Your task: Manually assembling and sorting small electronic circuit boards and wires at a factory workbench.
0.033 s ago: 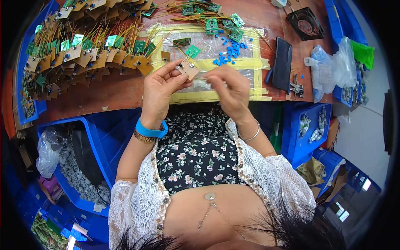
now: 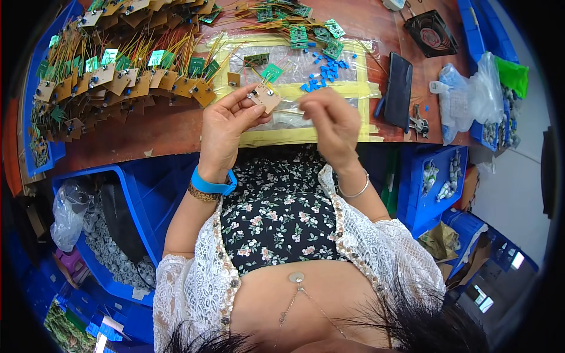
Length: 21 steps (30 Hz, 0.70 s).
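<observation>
Up front, over the desk edge: both hands raised just above the near side of the desk [image 2: 147,132]
Left hand [image 2: 226,126]: fingers pinched around a small tan board [image 2: 265,97] with a couple of silvery bits on it, held tilted up off the desk
Right hand [image 2: 329,120]: fingertips pressed together just beside that board, looks like a thin wire is in there but too blurry to swear to it
Under the hands: clear plastic sheet taped down with yellow tape [image 2: 306,91], a scatter of little blue parts [image 2: 323,70] and a few green boards [image 2: 271,72] on it
Left of that: big row of wired tan boards [image 2: 118,79], so I'd guess plenty are already done
Still to go: loose green boards and blue parts waiting, so not near finished imo
Further right: black phone [image 2: 399,88], small black fan [image 2: 432,32], plastic bags [image 2: 471,88]
Around the lap: blue bins [image 2: 147,200]
</observation>
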### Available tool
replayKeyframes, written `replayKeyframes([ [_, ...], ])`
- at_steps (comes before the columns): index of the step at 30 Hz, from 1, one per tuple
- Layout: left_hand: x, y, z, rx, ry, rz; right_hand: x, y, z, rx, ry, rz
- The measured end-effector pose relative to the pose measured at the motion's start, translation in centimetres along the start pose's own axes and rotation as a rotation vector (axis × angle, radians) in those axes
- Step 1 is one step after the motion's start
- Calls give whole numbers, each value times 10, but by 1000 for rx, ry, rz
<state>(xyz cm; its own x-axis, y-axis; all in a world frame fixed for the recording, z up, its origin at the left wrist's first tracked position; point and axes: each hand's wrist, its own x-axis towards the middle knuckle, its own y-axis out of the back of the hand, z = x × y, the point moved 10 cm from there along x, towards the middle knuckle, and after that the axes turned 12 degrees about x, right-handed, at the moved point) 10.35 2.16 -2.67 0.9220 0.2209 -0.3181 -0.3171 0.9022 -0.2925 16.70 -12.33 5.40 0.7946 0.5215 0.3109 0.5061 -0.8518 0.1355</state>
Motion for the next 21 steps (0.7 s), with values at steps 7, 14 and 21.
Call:
replayKeyframes([
  [7,-1,3,2,10,-15,51,13,51,28,-433,121,272],
  [14,-2,6,4,21,-42,60,20,25,27,-770,229,172],
  [21,-2,3,5,53,-67,53,22,20,27,-704,232,157],
])
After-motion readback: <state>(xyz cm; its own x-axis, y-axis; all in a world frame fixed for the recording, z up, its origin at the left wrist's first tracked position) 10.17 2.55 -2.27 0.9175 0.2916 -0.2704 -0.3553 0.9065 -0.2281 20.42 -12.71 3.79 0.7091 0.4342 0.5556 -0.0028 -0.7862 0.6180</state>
